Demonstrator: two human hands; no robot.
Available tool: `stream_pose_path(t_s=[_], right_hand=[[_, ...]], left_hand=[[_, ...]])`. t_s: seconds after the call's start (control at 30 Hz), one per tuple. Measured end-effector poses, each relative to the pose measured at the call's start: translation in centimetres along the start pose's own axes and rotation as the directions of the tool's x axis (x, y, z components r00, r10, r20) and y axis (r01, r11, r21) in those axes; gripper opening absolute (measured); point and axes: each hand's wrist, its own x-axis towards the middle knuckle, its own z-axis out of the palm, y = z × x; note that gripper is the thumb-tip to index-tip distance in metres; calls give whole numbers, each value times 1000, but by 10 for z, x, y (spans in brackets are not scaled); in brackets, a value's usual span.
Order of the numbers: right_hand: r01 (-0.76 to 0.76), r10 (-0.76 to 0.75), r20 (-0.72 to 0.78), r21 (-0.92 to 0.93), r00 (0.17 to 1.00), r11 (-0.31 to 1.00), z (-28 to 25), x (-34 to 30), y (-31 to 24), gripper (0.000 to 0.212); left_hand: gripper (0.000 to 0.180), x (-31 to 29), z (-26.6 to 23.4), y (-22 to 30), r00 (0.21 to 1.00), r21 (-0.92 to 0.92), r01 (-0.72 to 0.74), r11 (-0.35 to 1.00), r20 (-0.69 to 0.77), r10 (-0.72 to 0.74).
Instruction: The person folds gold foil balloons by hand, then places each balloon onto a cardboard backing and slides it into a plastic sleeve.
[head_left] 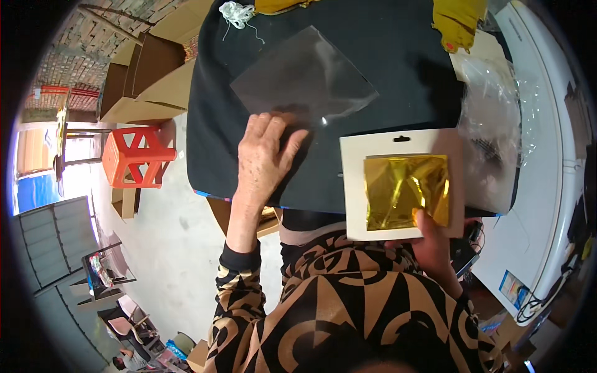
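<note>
My right hand (431, 242) grips the lower edge of a cream-coloured card (353, 186) with a hang slot at its top. A square of shiny gold foil (407, 186) lies flat on the card's face, and my thumb presses on its lower part. On the dark cloth-covered table, a clear plastic bag or sheet (305, 74) lies turned at an angle. My left hand (266, 152) rests at its near edge, palm down, fingers bent over the edge and thumb spread away. The fingertips are partly hidden, and nothing shows gripped in that hand.
White string (237, 13) lies at the table's far left; mustard-yellow cloth pieces (459, 25) are at the far right. Crumpled clear plastic (491, 93) covers the right side, beside a white appliance (541, 155). Left of the table stand a red stool (134, 155) and cardboard boxes (158, 74).
</note>
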Motion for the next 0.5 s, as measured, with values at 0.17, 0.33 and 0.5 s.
stream_pose_path(t_s=[0.17,0.33,0.5], right_hand=[[315,-316,-12,-46,949,948,15,-10,-25,56],[169,-175,35,128,984,977,0,-4,-34,54],[94,-97,63,56,993,994,6,-3,-35,52]], left_hand=[[26,-3,3,6,998,-57,-34,998,41,37],[29,-11,2,19,997,-138,24,990,76,-13],[34,-11,5,22,995,77,-53,996,90,46]])
